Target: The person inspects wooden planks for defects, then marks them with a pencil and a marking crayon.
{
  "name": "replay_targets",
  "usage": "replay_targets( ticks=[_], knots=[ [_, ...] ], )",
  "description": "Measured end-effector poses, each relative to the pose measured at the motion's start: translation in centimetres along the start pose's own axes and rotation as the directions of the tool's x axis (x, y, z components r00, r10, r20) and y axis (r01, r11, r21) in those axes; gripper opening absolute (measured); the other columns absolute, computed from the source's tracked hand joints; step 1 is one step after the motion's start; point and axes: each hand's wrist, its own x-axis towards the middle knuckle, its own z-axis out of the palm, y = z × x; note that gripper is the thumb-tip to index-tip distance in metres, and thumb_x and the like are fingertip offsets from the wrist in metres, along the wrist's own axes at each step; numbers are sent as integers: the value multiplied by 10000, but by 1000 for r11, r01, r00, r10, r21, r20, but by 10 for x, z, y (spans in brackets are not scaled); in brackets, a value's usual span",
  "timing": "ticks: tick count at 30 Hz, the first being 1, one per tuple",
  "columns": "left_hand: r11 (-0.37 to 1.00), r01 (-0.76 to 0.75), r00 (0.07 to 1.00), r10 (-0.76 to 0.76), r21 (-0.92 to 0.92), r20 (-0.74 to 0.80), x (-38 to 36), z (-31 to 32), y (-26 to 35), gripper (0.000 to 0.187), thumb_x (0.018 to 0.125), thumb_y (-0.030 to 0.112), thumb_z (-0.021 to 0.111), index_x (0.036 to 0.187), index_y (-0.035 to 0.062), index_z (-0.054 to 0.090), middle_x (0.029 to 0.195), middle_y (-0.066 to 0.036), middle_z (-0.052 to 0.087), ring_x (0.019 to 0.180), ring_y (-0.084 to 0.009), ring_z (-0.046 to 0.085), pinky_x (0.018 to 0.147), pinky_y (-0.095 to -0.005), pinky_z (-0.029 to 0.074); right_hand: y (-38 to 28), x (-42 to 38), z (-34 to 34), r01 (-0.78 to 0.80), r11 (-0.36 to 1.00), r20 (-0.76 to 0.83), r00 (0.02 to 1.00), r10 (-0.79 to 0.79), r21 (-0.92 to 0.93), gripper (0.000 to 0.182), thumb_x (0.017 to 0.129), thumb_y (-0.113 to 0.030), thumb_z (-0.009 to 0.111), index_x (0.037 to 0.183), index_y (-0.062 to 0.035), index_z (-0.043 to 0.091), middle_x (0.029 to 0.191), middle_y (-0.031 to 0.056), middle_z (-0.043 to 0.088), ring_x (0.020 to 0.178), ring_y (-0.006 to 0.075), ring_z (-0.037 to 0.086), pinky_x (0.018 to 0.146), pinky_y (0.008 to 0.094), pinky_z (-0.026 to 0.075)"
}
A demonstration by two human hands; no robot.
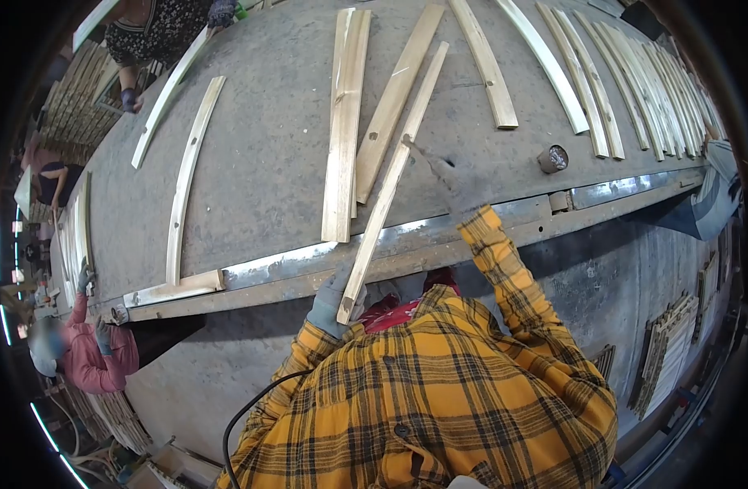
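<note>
My left hand (331, 300), in a grey glove, is closed around the near end of a long narrow wooden strip (388, 189). The strip slants up and away over the table edge, its far part over other boards. My right hand (463, 189), also grey-gloved and blurred against the grey table, is closed on a thin dark tool (427, 153). The tool's tip meets the strip at a dark spot, about midway along it. Beside the strip lie a wider board with a knot (397, 106) and a pair of overlapping pale boards (341, 155).
A small can (553, 159) stands on the grey table (268, 163) at right. More strips (655, 90) lie in a row at far right. A person in pink (105, 359) works at left, and another in patterned clothing (158, 33) across the table. A metal strip (300, 259) lines the near edge.
</note>
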Motion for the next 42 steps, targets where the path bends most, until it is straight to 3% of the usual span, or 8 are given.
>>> replay_targets(
  ticks=[9, 13, 21, 25, 28, 30, 37, 42],
  knots=[
    [999, -12, 999, 10, 33, 36, 1, -14, 2, 340, 908, 427, 481, 887, 91, 532, 533, -58, 467, 339, -143, 384, 309, -256, 313, -12, 17, -6, -87, 991, 91, 991, 96, -98, 305, 839, -153, 554, 1119, -260, 605, 810, -2, 612, 631, 143, 578, 546, 266, 474],
    [996, -61, 998, 60, 66, 23, 18, -39, -8, 298, 906, 345, 522, 990, 63, 570, 688, -66, 567, 518, -140, 523, 434, -242, 424, -24, -19, -5, -60, 966, -4, 998, 63, 252, 233, 852, -169, 576, 1079, -160, 626, 767, 25, 615, 625, 104, 550, 530, 257, 447],
    [783, -452, 872, 489, 427, 26, 44, 17, -43, 481, 893, 251, 585, 1275, -14, 462, 1109, -70, 586, 914, -84, 538, 779, -213, 455, -40, -21, 7, -737, 185, 579, 639, 506, 650, 309, 769, -241, 725, 973, -28, 633, 676, -45, 524, 529, 38, 423, 446, 184, 332],
    [697, -604, 782, 612, 386, 119, 58, 47, -68, 539, 901, 282, 568, 1324, -5, 398, 1117, -87, 572, 902, -92, 540, 771, -233, 454, 0, -23, 5, -657, 151, 500, 684, 531, 739, 318, 778, -223, 714, 1002, -19, 616, 659, -47, 507, 494, 39, 383, 431, 181, 329],
    [352, -672, 709, 557, 651, 432, 47, 85, -40, 579, 895, 311, 569, 1344, 7, 366, 972, -75, 583, 812, -95, 539, 713, -232, 450, 102, -30, 29, -677, -149, 671, 628, 394, 721, 325, 794, -182, 690, 1042, 6, 595, 700, -16, 567, 514, 55, 463, 448, 182, 386],
    [518, -666, 745, 501, 537, 440, 69, 107, -25, 583, 883, 338, 578, 1341, 36, 381, 816, -47, 539, 722, -100, 516, 641, -227, 435, 122, -11, -42, -404, -439, 551, 784, 287, 803, 316, 806, -186, 669, 1020, 34, 594, 841, 55, 643, 584, 107, 585, 493, 148, 461],
    [310, -541, 693, 691, 782, 206, 219, 173, 38, 401, 871, 216, 589, 1226, 44, 521, 760, -8, 537, 593, -60, 512, 494, -199, 429, 298, 51, -211, -487, 259, 278, 777, 566, 834, 367, 803, -180, 684, 1080, 42, 588, 802, 67, 643, 603, 87, 579, 485, 200, 465],
    [105, -298, 669, 732, 949, 129, 295, 244, 59, 438, 821, 255, 578, 1216, 70, 529, 899, -114, 652, 777, -210, 629, 672, -310, 494, 459, 100, -241, -523, 829, 16, 847, 531, 197, 377, 788, -235, 695, 1076, -5, 615, 785, 65, 664, 618, 134, 594, 505, 253, 479]
  ],
)
